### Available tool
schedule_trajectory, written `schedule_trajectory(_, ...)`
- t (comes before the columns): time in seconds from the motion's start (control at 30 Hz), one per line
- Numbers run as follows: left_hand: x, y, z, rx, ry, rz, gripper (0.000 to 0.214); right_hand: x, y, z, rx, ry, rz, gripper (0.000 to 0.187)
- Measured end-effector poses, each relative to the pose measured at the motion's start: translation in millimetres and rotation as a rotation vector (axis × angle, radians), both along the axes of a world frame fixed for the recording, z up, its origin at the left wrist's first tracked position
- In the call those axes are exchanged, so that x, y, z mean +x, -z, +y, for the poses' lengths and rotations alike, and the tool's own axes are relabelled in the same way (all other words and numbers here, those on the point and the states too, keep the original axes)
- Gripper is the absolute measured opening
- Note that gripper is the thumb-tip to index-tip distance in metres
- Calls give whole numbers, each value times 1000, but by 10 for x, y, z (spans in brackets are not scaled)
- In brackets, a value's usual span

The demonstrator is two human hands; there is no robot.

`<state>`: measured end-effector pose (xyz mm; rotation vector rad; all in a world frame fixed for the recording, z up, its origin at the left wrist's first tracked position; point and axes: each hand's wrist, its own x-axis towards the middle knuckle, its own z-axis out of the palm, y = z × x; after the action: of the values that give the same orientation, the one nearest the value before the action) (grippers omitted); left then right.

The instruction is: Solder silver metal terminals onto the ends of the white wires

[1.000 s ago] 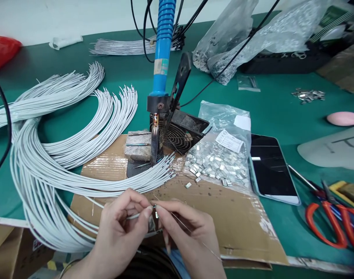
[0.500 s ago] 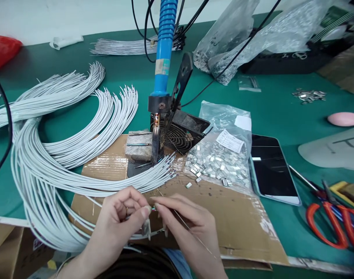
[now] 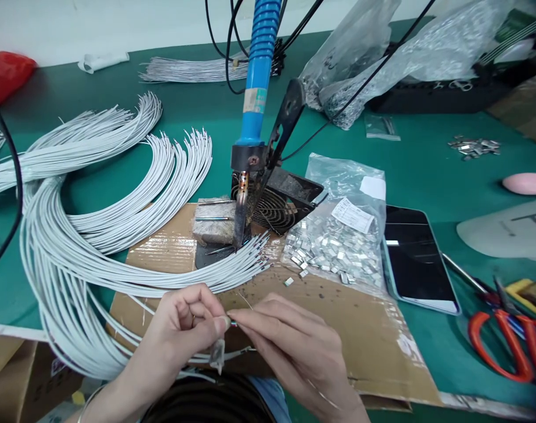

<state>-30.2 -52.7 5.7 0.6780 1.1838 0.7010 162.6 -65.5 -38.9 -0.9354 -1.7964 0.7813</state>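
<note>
My left hand (image 3: 186,329) is closed in a pinch, and small coloured wires of a cable end (image 3: 233,323) show at its fingertips. A crumpled translucent scrap (image 3: 218,355) hangs just under that hand. My right hand (image 3: 294,346) is closed too, its thumb and forefinger meeting those coloured wires. A thin strand of solder wire (image 3: 245,299) runs through my right hand and comes out near the wrist. Beyond both hands stands a blue soldering iron (image 3: 256,76), held tip down in a stand. White cables (image 3: 197,281) lie with their stripped ends near its tip.
A cardboard sheet (image 3: 368,341) lies under the work. To the right are a plastic bag (image 3: 338,235) of small metal connectors, a phone (image 3: 420,255) and red-handled scissors (image 3: 503,346). A small fan (image 3: 276,202) sits behind the iron. More cable bundles (image 3: 91,138) fill the left.
My right hand has rolled over, its back now turned more upward, and its fingertips have closed onto the coloured wires. My left hand has hardly moved. The whole view has shifted slightly.
</note>
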Motion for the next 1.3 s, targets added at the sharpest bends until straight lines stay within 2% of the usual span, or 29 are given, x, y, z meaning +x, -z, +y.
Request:
schedule_trajectory(0.1, 4, 23, 1, -15, 11, -2, 41, 51, -37, 17, 34, -31, -85, 35)
schedule_trajectory(0.2, -19, 76, -5, -17, 32, 4, 36, 102, -53, 7, -3, -12, -52, 36)
schedule_trajectory(0.27, -43, 115, -9, 22, 36, 16, 35, 125, -42, -18, -68, 137, 56, 35)
schedule_trajectory(0.37, -40, 133, -12, 85, 9, 66, 34, 95, -1, -71, -292, 428, 288, 21)
schedule_trajectory(0.5, 63, 48, -21, 109, -89, 187, 29, -84, 33, -131, -546, 528, 452, 8)
schedule_trajectory(0.67, 166, -49, -37, 118, -116, 283, 24, -284, -45, -153, -632, 516, 530, 13)
schedule_trajectory(0.87, 207, -78, -38, 136, -132, 344, 23, -330, -123, -134, -650, 490, 601, 11)
schedule_trajectory(1.03, 134, 70, -83, 200, -111, 325, 25, -339, -113, -166, -765, 473, 641, 10)
schedule_trajectory(1.17, 42, 238, -141, 309, -86, 323, 28, -355, -141, -187, -866, 384, 712, 10)
schedule_trajectory(1.3, 33, 298, -179, 389, -76, 370, 28, -376, -167, -192, -918, 357, 755, 12)
